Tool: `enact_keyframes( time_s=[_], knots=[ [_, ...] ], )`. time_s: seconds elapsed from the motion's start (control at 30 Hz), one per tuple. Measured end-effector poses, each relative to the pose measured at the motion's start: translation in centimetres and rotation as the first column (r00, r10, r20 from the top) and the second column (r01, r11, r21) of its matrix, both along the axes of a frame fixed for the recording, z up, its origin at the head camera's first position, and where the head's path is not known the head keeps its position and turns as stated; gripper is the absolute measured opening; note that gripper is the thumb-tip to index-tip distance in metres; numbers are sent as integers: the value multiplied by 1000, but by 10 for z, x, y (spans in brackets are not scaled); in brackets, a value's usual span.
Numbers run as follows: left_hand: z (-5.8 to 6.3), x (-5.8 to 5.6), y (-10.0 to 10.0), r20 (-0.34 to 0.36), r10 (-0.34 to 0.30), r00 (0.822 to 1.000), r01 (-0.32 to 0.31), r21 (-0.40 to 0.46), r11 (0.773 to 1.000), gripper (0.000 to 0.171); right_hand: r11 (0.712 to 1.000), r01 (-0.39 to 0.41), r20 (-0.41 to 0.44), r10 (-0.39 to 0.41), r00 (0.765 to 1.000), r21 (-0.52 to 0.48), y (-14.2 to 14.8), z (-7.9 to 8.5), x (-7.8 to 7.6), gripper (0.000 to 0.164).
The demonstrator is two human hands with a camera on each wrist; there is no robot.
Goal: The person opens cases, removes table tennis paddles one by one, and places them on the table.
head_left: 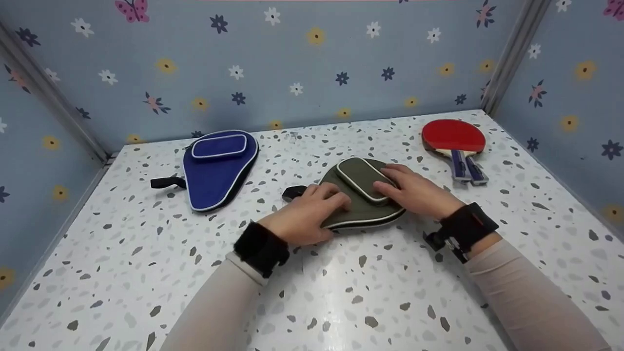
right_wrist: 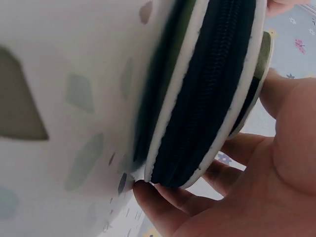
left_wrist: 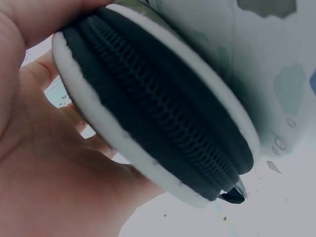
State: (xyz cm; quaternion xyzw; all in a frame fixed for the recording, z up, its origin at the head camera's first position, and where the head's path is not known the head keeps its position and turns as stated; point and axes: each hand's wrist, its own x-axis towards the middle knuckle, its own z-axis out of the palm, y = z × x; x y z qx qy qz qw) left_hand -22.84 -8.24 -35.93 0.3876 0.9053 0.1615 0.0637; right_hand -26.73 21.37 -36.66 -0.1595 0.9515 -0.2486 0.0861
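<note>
An olive-green table tennis bat case (head_left: 360,212) with white piping lies on the speckled table, its pocket (head_left: 364,178) facing up. My left hand (head_left: 309,214) grips its left end, fingers bent over the top and thumb at the near edge. At the right end, my right hand (head_left: 419,192) holds the case, the thumb on the pocket and the fingers round the far side. The black zip (left_wrist: 163,108) runs closed along the near edge in the left wrist view, with a zip pull (left_wrist: 233,195) at one end. In the right wrist view, fingertips (right_wrist: 148,195) reach the case's rim.
A blue bat case (head_left: 209,183) with a black strap (head_left: 168,182) lies at the back left. Two table tennis bats (head_left: 453,136), red face up, overlap at the back right. Flowered panels (head_left: 292,53) enclose the table's back and sides.
</note>
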Motion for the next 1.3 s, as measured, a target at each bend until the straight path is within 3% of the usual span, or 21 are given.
enact_keyframes(
  time_s=[0.33,0.57,0.73,1.0,1.17,1.3],
  knots=[
    [1,5,5,-64,71,995,-75,-68,995,60,999,33,-73,-33,997,-1,-1,-5,4,56],
    [2,7,6,-133,144,981,-157,-91,983,69,992,68,-77,-59,995,108,-4,4,21,57],
    [1,8,7,-228,200,953,-229,-108,968,69,980,56,-110,-35,993,190,-8,10,33,55],
    [-6,4,6,-374,283,883,-341,-97,935,62,974,-44,-78,62,995,220,-9,19,40,49],
    [-10,2,5,-401,305,864,-370,-94,924,56,960,-147,12,148,989,237,-9,30,45,53],
    [-9,3,5,-420,293,859,-373,-120,920,53,955,-216,79,204,976,204,-5,37,46,45]
  ],
)
